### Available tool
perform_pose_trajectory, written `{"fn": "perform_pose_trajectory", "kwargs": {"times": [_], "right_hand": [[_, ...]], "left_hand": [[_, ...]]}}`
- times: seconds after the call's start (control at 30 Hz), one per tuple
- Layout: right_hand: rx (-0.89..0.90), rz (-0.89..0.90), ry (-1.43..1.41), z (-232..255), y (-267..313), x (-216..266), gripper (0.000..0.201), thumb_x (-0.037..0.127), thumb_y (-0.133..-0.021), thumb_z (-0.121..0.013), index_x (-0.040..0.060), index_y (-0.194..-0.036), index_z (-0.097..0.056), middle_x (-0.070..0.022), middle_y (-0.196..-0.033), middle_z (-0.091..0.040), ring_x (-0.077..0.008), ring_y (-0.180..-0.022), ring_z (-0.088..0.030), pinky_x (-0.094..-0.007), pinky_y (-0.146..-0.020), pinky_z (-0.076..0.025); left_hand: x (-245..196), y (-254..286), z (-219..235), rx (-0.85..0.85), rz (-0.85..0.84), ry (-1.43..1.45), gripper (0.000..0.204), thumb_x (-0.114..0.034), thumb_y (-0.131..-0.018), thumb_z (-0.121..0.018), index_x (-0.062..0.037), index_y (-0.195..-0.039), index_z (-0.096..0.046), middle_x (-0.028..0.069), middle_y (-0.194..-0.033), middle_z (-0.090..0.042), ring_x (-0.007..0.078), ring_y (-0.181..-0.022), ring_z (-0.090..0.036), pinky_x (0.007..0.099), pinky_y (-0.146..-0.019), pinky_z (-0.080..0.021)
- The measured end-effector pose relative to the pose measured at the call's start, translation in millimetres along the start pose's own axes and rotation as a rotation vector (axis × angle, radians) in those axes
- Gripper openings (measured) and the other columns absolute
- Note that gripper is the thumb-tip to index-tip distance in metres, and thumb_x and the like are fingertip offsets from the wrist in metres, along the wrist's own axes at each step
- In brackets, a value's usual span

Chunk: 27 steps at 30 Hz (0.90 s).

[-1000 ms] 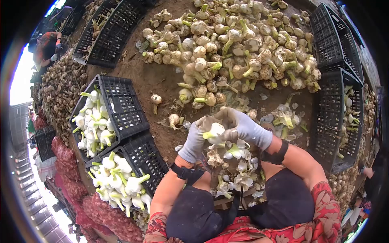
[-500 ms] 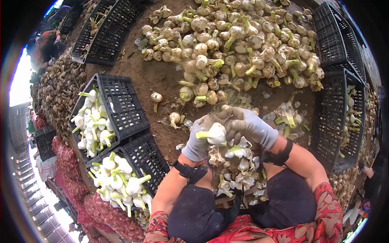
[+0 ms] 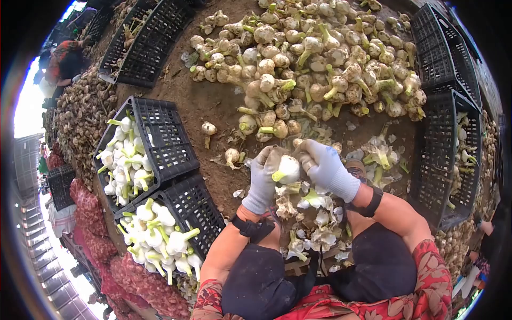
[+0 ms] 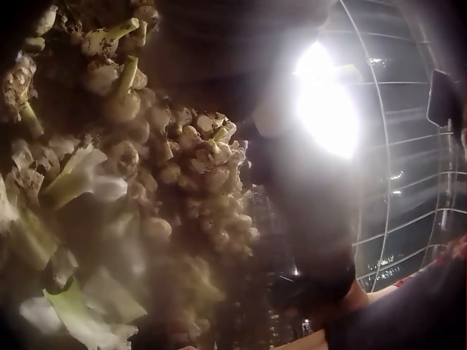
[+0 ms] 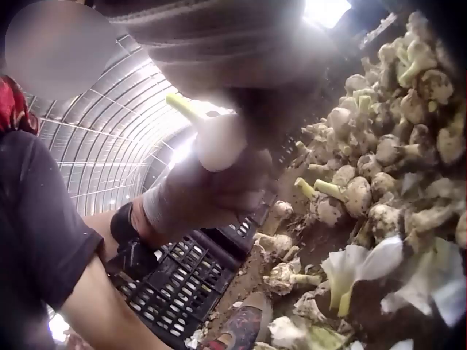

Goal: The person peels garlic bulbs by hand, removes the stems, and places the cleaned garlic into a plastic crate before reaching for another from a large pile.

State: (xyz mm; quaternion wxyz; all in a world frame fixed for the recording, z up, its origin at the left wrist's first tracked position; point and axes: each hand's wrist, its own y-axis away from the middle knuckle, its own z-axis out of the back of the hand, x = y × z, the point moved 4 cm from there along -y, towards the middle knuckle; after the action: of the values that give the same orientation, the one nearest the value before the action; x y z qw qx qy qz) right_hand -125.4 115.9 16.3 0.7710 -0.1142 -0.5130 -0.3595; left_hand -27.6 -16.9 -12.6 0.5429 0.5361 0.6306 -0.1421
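In the head view, a peeled white garlic bulb (image 3: 289, 168) with a short green stem is held up in front of the knees. My gloved left hand (image 3: 261, 183) grips it from the left, with the stem pointing down and left. On the other side, my gloved right hand (image 3: 329, 172) pinches at the bulb's upper right edge with curled fingers. The right wrist view shows the white bulb (image 5: 221, 142) between both hands, its stem up and left. Blur hides the fingertips there. Below the hands lie loose garlic skins (image 3: 320, 226).
A large heap of unpeeled garlic (image 3: 320, 58) covers the ground ahead. Two black crates with cleaned bulbs, one nearer (image 3: 194, 213) and one behind (image 3: 168, 138), stand at the left. Another black crate (image 3: 434, 160) is at the right. Red net sacks (image 3: 141, 280) lie far left.
The right hand has drawn slightly back to the right, fingers now at the bulb's edge. The bulb has turned, its stem now pointing more downward. The left hand keeps its hold.
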Motion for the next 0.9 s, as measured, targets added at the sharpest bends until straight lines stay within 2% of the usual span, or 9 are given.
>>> {"fn": "perform_pose_trajectory", "kwargs": {"times": [0.03, 0.1, 0.37, 0.43, 0.57, 0.67, 0.77, 0.8, 0.9], "right_hand": [[0.021, -0.116, -0.136, 0.8, -3.2, -4.3, 0.014, 0.008, -0.095, -0.051, -0.0014, -0.102, -0.060, -0.0068, -0.084, -0.068, -0.0135, -0.075, -0.063, -0.0306, -0.069, -0.051], [0.117, -0.249, -0.292, 7.5, -1.6, -6.0, 0.018, 0.010, -0.096, -0.052, -0.0014, -0.105, -0.061, -0.0063, -0.086, -0.068, -0.0133, -0.078, -0.062, -0.0302, -0.072, -0.051], [0.100, 0.019, 0.244, 7.5, -0.3, 10.1, 0.017, 0.011, -0.087, -0.062, 0.0018, -0.102, -0.064, -0.0168, -0.087, -0.068, -0.0251, -0.077, -0.068, -0.0343, -0.069, -0.052], [0.038, 0.061, 0.284, 5.6, 1.5, 12.3, 0.018, 0.021, -0.088, -0.059, 0.0046, -0.096, -0.062, -0.0176, -0.089, -0.066, -0.0373, -0.086, -0.064, -0.0440, -0.074, -0.051], [0.084, -0.146, 0.003, 1.5, -2.7, -5.1, 0.017, 0.016, -0.088, -0.057, 0.0020, -0.097, -0.060, -0.0187, -0.088, -0.066, -0.0365, -0.087, -0.064, -0.0421, -0.075, -0.051], [0.100, -0.221, -0.298, 1.3, 0.5, -4.7, 0.015, 0.011, -0.088, -0.054, 0.0004, -0.097, -0.058, -0.0190, -0.086, -0.065, -0.0355, -0.086, -0.064, -0.0402, -0.074, -0.051], [-0.032, -0.126, -0.189, 8.2, 4.6, 1.7, 0.013, 0.008, -0.086, -0.054, 0.0024, -0.097, -0.057, -0.0165, -0.084, -0.064, -0.0341, -0.082, -0.064, -0.0395, -0.072, -0.051], [-0.029, 0.035, -0.088, 5.1, 8.8, 8.2, 0.015, 0.007, -0.084, -0.056, 0.0038, -0.098, -0.056, -0.0153, -0.084, -0.064, -0.0339, -0.082, -0.064, -0.0400, -0.071, -0.051], [0.043, 0.374, 0.241, -15.1, 21.5, 21.1, 0.028, 0.005, -0.077, -0.059, 0.0081, -0.103, -0.053, -0.0116, -0.086, -0.060, -0.0340, -0.076, -0.063, -0.0417, -0.067, -0.051]], "left_hand": [[-1.2, -0.8, -1.2, 0.013, 0.002, 0.074, 0.031, -0.031, -0.097, -0.056, -0.0011, -0.104, -0.062, 0.0053, -0.091, -0.067, 0.0127, -0.076, -0.064, 0.0263, -0.070, -0.053], [-4.1, -2.2, 1.4, 0.002, -0.038, 0.006, 0.031, -0.031, -0.097, -0.057, -0.0010, -0.104, -0.062, 0.0055, -0.092, -0.067, 0.0126, -0.078, -0.064, 0.0264, -0.071, -0.053], [2.5, -5.2, 7.9, 0.005, -0.229, -0.330, 0.028, -0.028, -0.096, -0.061, -0.0010, -0.104, -0.061, 0.0045, -0.095, -0.066, 0.0095, -0.081, -0.062, 0.0253, -0.072, -0.051], [8.1, -6.8, 10.8, -0.014, -0.113, -0.182, 0.029, -0.028, -0.096, -0.060, -0.0006, -0.105, -0.061, 0.0042, -0.094, -0.066, 0.0099, -0.082, -0.063, 0.0250, -0.073, -0.052], [-2.0, -2.5, 6.7, 0.046, 0.082, -0.071, 0.036, -0.033, -0.097, -0.058, 0.0005, -0.109, -0.061, 0.0051, -0.094, -0.067, 0.0118, -0.083, -0.064, 0.0253, -0.075, -0.053], [2.7, 1.5, 4.9, 0.119, 0.355, 0.231, 0.044, -0.034, -0.097, -0.056, 0.0017, -0.122, -0.056, 0.0112, -0.113, -0.064, 0.0200, -0.101, -0.064, 0.0345, -0.089, -0.052], [1.3, 6.8, 9.9, 0.199, 0.211, 0.377, 0.046, -0.031, -0.096, -0.056, -0.0010, -0.130, -0.051, 0.0138, -0.123, -0.060, 0.0254, -0.113, -0.059, 0.0404, -0.100, -0.046], [3.1, 9.6, 9.1, 0.295, 0.165, 0.464, 0.047, -0.030, -0.096, -0.056, -0.0045, -0.134, -0.049, 0.0148, -0.127, -0.058, 0.0290, -0.118, -0.056, 0.0426, -0.106, -0.040], [-11.2, 10.7, -12.4, 0.286, 0.153, 0.509, 0.045, -0.031, -0.095, -0.060, -0.0048, -0.129, -0.051, 0.0101, -0.123, -0.060, 0.0242, -0.113, -0.058, 0.0446, -0.101, -0.045]]}}
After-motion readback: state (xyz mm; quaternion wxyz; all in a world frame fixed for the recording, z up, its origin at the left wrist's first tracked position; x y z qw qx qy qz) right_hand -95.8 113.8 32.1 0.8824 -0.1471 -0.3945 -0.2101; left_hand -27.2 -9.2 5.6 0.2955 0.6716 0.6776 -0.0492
